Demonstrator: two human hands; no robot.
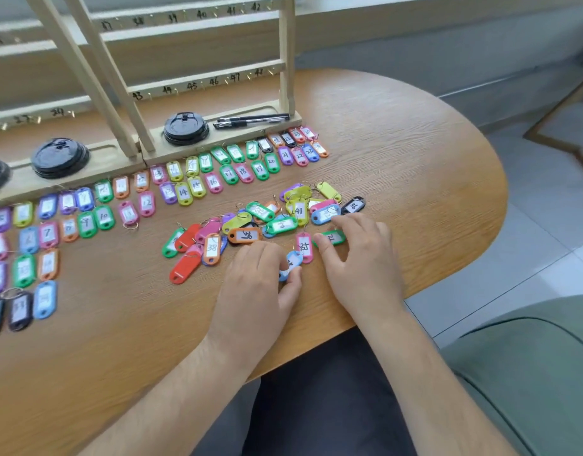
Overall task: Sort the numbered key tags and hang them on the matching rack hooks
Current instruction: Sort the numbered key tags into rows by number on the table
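A loose heap of coloured numbered key tags (267, 222) lies mid-table. Sorted tags (185, 185) run in rows along the foot of the wooden rack (214, 82), whose rails bear numbers and small hooks. My left hand (257, 284) pinches a light blue tag (291, 263) between thumb and fingers at the heap's near edge. My right hand (356, 255) lies flat beside it, its fingertips touching a green tag (333, 238). A pink tag marked 35 (305, 246) sits between the two hands.
Black cup lids (185, 128) and a second stack of black lids (60, 158) sit in the rack base, with two black pens (250, 120) beside them. The table's rounded edge (474, 258) curves to the right. A green cushion (530, 357) is at lower right.
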